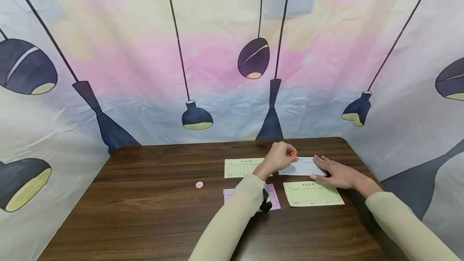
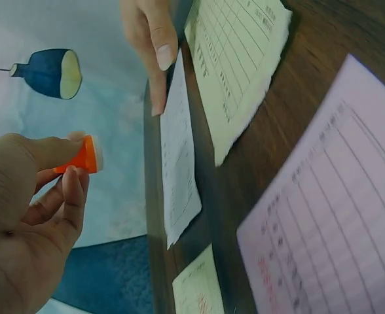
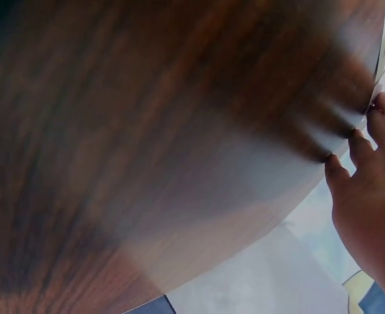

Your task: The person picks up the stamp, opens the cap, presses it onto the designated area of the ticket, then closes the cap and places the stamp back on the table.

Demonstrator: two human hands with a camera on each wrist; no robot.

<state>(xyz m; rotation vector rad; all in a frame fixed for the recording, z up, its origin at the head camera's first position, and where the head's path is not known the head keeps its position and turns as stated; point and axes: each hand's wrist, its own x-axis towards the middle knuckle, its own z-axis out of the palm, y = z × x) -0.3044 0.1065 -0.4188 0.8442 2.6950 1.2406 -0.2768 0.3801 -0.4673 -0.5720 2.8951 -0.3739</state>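
My left hand (image 1: 278, 157) pinches a small orange stamp (image 2: 86, 156) between thumb and fingers. In the left wrist view, its pale round end faces away from the palm. The hand is above the left part of a bluish-white printed slip (image 1: 299, 167). Fingers spread, my right hand (image 1: 340, 174) rests on that slip's right end; the right wrist view shows its fingertips (image 3: 333, 163) down at the table. Just in front lies a yellow-green slip (image 1: 313, 194). A purple slip (image 1: 273, 196) is partly hidden under my left forearm.
Another yellow-green slip (image 1: 241, 167) lies at the back, left of the white one. A small round orange-rimmed piece with a white marked top (image 1: 199, 185) sits on the brown wooden table (image 1: 145, 208). Behind the table hangs a cloth (image 1: 224, 51) printed with lamps.
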